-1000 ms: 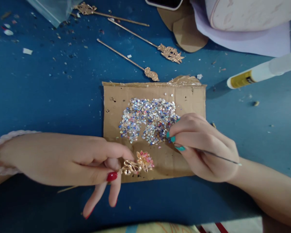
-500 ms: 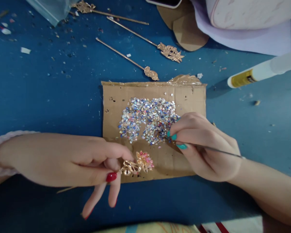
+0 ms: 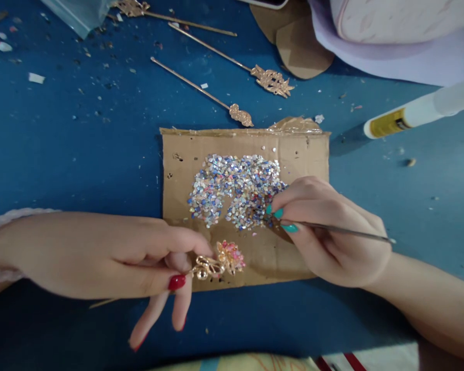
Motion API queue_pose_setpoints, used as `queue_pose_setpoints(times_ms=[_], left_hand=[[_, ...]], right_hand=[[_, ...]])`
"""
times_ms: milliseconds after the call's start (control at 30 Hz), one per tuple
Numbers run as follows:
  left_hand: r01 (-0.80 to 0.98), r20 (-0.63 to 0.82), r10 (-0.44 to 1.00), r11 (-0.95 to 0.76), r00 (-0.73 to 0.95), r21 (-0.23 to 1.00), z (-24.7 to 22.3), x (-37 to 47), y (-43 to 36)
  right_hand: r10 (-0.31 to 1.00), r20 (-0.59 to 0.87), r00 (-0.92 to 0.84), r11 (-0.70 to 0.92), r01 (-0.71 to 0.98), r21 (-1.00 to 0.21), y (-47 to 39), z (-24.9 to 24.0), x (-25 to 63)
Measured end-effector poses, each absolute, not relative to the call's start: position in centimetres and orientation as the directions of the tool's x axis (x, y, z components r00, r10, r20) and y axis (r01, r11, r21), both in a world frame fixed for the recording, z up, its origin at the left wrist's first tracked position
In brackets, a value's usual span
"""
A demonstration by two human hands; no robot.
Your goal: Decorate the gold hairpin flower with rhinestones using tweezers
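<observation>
Between thumb and fingers, my left hand (image 3: 154, 263) pinches a gold hairpin (image 3: 209, 267) whose flower end is set with pink and red stones; its thin stem shows below my wrist. My right hand (image 3: 328, 232) is closed around a thin dark stick-like tool (image 3: 344, 232). The tool's tip is hidden by my fingertips, at the right edge of a spread of small shiny rhinestones (image 3: 235, 185), mostly silver, blue and pink. These stones lie on a piece of cardboard (image 3: 294, 257), and the hairpin's flower is held over its lower part.
Several gold hairpins (image 3: 272, 82) without visible stones lie beyond the cardboard. A white glue bottle with a yellow label (image 3: 394, 122) lies at the right. A clear plastic bag (image 3: 81, 15) is at the upper left, and cardboard pieces (image 3: 303, 51) are at the top.
My right hand has shifted very slightly, and the tool's back end sits a little lower and further right. My left hand and the hairpin stay almost still.
</observation>
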State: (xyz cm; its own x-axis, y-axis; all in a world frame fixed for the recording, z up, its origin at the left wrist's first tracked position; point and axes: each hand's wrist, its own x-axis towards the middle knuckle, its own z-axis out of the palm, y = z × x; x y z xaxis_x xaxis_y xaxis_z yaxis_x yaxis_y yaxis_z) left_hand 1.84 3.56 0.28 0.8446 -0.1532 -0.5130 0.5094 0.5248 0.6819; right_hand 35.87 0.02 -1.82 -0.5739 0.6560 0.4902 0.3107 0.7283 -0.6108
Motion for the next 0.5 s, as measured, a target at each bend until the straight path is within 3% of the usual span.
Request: queue_pose_setpoints(times_ms=[500], left_hand=[[0.53, -0.541, -0.151, 0.527, 0.827, 0.664, 0.47, 2.16, 3.64]], right_hand=[[0.636, 0.498, -0.59, 0.751, 0.325, -0.574, -0.11, -1.88, 35.77]])
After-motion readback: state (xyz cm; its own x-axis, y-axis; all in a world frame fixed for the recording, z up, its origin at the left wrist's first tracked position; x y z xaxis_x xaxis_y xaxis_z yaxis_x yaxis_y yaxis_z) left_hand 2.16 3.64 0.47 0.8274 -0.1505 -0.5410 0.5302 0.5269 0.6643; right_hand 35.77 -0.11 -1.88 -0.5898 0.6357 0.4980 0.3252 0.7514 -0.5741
